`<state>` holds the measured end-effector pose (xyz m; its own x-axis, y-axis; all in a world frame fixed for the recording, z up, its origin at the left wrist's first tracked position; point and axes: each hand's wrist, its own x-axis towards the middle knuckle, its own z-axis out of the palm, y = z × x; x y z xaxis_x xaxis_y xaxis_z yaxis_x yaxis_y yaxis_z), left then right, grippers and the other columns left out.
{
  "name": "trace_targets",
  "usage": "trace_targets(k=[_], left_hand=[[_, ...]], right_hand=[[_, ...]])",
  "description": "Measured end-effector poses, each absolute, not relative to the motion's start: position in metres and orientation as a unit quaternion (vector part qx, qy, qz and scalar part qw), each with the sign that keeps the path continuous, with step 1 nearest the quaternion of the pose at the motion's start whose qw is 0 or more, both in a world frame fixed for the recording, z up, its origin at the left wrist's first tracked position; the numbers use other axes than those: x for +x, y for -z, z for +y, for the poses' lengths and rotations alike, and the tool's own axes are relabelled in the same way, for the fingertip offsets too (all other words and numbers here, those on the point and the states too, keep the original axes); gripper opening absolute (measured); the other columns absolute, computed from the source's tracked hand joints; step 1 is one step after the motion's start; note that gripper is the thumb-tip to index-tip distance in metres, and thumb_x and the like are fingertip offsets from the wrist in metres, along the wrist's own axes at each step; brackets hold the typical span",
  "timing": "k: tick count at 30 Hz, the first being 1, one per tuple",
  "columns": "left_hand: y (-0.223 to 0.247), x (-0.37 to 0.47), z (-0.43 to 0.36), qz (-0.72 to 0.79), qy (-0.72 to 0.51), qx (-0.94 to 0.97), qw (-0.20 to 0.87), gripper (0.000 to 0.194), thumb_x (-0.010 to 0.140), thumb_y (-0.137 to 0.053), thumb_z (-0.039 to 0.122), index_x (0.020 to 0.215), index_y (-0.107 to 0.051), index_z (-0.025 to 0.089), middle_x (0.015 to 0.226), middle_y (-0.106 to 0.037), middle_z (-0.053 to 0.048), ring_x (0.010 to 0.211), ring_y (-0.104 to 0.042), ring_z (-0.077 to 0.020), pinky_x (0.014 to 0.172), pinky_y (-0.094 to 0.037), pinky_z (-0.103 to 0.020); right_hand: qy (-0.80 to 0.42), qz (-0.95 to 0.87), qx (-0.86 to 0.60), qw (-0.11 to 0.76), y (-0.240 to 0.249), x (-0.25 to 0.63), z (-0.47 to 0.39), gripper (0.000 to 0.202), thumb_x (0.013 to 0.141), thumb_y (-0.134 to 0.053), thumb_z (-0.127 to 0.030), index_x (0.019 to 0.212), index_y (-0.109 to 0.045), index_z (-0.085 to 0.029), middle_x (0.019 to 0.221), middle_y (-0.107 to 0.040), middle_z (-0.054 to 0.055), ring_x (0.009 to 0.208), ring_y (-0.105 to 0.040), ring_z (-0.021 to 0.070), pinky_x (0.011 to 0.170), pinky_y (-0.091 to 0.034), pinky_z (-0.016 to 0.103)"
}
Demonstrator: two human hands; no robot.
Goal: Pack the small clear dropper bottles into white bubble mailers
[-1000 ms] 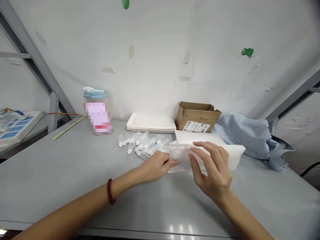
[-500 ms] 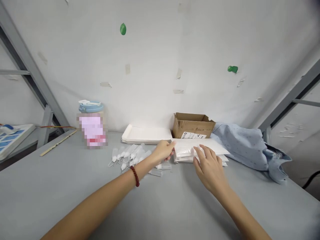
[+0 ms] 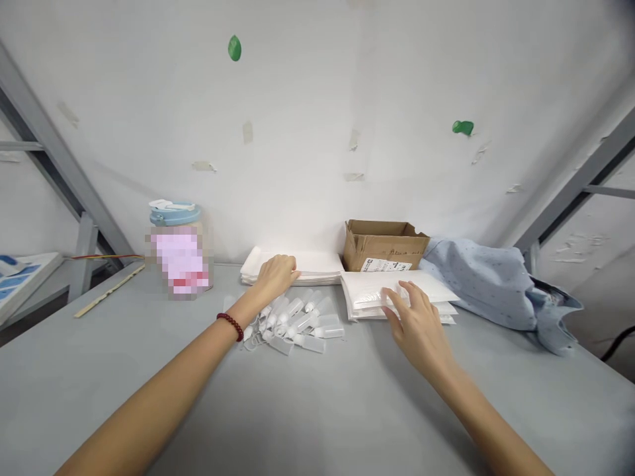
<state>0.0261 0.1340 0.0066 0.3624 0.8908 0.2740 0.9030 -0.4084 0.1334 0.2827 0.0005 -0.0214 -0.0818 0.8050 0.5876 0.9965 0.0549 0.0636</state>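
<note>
My left hand (image 3: 276, 272) is over the left stack of white envelopes (image 3: 325, 264), its fingers curled closed and their tips hidden. Whether it grips an envelope cannot be made out. My right hand (image 3: 417, 318) is open, fingers bent and apart, at the front of the right stack of white padded envelopes (image 3: 367, 287). Its fingertips seem to touch the glossy top one. Between my arms, in front of the left stack, lies a loose heap of small translucent plastic bottles (image 3: 300, 322) with white caps. My left forearm covers part of the heap.
An open cardboard box (image 3: 387, 248) stands behind the right stack. Light blue cloth (image 3: 476, 284) is bunched at its right. On the left are a container with a blue lid (image 3: 174, 213), partly blurred out, and a thin strip (image 3: 109, 291). A white wall rises behind the grey table (image 3: 317, 410).
My left hand has moved left, from the edge of the right stack to above the left stack. My right hand has stayed at the right stack. The view has shifted slightly.
</note>
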Motion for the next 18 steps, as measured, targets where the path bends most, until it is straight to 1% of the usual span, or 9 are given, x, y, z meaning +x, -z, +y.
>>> trace_targets(k=[3,6,9,11,12,14,16,18], left_hand=[[-0.003,0.03,0.129,-0.51,0.148,-0.845,0.069,0.015,0.082,-0.048,0.016,0.086,-0.062,0.017,0.091,-0.063,-0.009,0.094,-0.054,-0.0228,0.067,-0.044,-0.028],[-0.004,0.032,0.128,-0.489,0.16,-0.85,0.117,0.018,0.084,-0.044,0.014,0.082,-0.061,0.017,0.09,-0.061,-0.01,0.094,-0.05,-0.0234,0.066,-0.044,-0.029],[-0.01,0.029,0.13,-0.483,0.198,-0.836,0.17,0.019,0.086,-0.042,0.014,0.083,-0.06,0.014,0.087,-0.06,-0.013,0.093,-0.049,-0.0257,0.071,-0.043,-0.034],[-0.015,0.024,0.127,-0.474,0.226,-0.826,0.203,0.019,0.086,-0.04,0.014,0.086,-0.059,0.011,0.088,-0.06,-0.014,0.094,-0.048,-0.0279,0.076,-0.041,-0.038],[-0.017,0.021,0.123,-0.467,0.238,-0.824,0.216,0.019,0.086,-0.04,0.013,0.086,-0.059,0.011,0.09,-0.06,-0.015,0.096,-0.048,-0.0285,0.077,-0.041,-0.039],[-0.017,0.013,0.109,-0.44,0.254,-0.828,0.236,0.019,0.087,-0.039,0.013,0.086,-0.058,0.012,0.093,-0.061,-0.013,0.099,-0.048,-0.0277,0.08,-0.04,-0.039],[-0.013,0.005,0.088,-0.385,0.273,-0.843,0.258,0.017,0.086,-0.04,0.012,0.084,-0.057,0.015,0.093,-0.063,-0.01,0.099,-0.05,-0.0241,0.082,-0.04,-0.036],[-0.006,-0.001,0.063,-0.267,0.332,-0.847,0.316,0.013,0.084,-0.045,0.01,0.085,-0.056,0.016,0.089,-0.065,-0.007,0.093,-0.054,-0.022,0.077,-0.041,-0.033]], right_hand=[[0.234,-0.702,-0.637,0.214,0.021,0.283,0.0,0.026,0.09,-0.037,-0.019,0.108,-0.055,-0.02,0.12,-0.049,0.017,0.119,-0.042,0.032,0.08,-0.046,0.046],[0.231,-0.708,-0.634,0.208,0.02,0.281,-0.001,0.026,0.09,-0.037,-0.018,0.107,-0.056,-0.021,0.119,-0.05,0.017,0.116,-0.045,0.0315,0.079,-0.046,0.045],[0.219,-0.712,-0.638,0.197,0.022,0.282,0.0,0.025,0.091,-0.039,-0.02,0.11,-0.055,-0.02,0.118,-0.049,0.017,0.115,-0.046,0.0318,0.08,-0.046,0.045],[0.212,-0.712,-0.639,0.2,0.023,0.282,0.0,0.025,0.09,-0.043,-0.025,0.112,-0.053,-0.018,0.122,-0.046,0.019,0.117,-0.043,0.034,0.082,-0.046,0.046],[0.212,-0.712,-0.636,0.211,0.022,0.283,0.001,0.029,0.089,-0.046,-0.029,0.115,-0.051,-0.017,0.125,-0.043,0.021,0.12,-0.041,0.0357,0.083,-0.046,0.048],[0.218,-0.716,-0.615,0.249,0.019,0.281,0.0,0.042,0.087,-0.05,-0.038,0.122,-0.044,-0.016,0.131,-0.036,0.023,0.125,-0.035,0.0385,0.087,-0.044,0.052],[0.23,-0.726,-0.576,0.298,0.012,0.274,-0.005,0.058,0.085,-0.053,-0.043,0.132,-0.032,-0.016,0.137,-0.029,0.024,0.13,-0.028,0.0388,0.092,-0.04,0.056],[0.248,-0.737,-0.532,0.334,0.003,0.263,-0.013,0.074,0.083,-0.057,-0.041,0.14,-0.017,-0.016,0.142,-0.024,0.024,0.134,-0.022,0.0378,0.098,-0.035,0.057]])
